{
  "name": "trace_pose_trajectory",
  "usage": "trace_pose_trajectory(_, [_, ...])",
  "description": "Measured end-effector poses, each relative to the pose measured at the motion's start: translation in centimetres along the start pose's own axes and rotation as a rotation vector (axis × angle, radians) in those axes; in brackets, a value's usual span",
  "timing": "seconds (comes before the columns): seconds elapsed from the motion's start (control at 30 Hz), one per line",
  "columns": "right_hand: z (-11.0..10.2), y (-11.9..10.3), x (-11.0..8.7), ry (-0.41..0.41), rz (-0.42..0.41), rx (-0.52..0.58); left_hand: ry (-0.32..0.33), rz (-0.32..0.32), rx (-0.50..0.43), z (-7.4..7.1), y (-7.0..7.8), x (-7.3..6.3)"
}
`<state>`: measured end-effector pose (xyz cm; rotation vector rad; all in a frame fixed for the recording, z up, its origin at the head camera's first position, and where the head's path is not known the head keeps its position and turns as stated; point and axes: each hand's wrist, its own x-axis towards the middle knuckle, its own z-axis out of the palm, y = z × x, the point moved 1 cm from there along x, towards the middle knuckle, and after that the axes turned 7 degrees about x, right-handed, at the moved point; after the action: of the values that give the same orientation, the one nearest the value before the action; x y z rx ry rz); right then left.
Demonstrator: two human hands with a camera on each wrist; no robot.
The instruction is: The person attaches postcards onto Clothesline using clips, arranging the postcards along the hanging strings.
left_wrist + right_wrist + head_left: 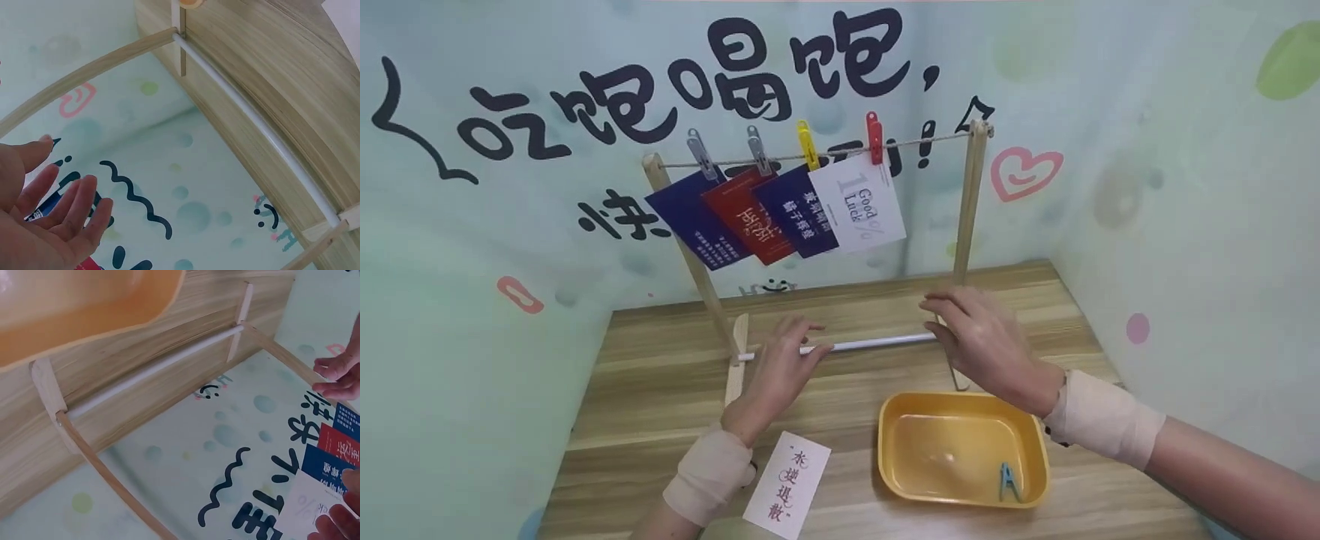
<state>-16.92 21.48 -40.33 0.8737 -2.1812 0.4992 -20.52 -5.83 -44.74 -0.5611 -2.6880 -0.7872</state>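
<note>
My left hand [784, 364] is held in front of a small wooden rack, its fingers loosely bent with nothing in them. Across the rack, my right hand [986, 337] hovers near the right post [969, 210], also holding nothing. Above both hands, a string [930, 140] carries a dark blue card [697, 221], a red card [757, 225], another blue card [799, 214] and a white "Good Luck" card [859, 206]. Two grey clothespins [757, 150], a yellow clothespin [808, 142] and a red clothespin [874, 137] grip them, overlapping in a row.
A yellow basin [889, 480] with one teal clothespin [1009, 482] stands at the front right. Left of it, a white card with red characters [787, 487] lies on the wooden tabletop [645, 390]. A white rod [885, 343] joins the rack's feet. Printed cloth walls enclose the table.
</note>
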Motion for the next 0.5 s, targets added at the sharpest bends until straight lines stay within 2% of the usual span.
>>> trace_pose_trajectory(0.2, [0.9,-0.3,-1.3,-0.007,-0.043,-0.031,-0.008,0.083,0.093,0.8,0.3,-0.5])
trace_pose_trajectory(0.37, [1.5,-0.3,-2.2,-0.017,-0.048,-0.022,-0.08,0.096,0.146,1.1,0.2,-1.3])
trace_pose_trajectory(0.5, [2.0,-0.2,-3.2,-0.062,-0.017,-0.035,-0.14,0.096,0.212,1.4,-0.1,-2.0])
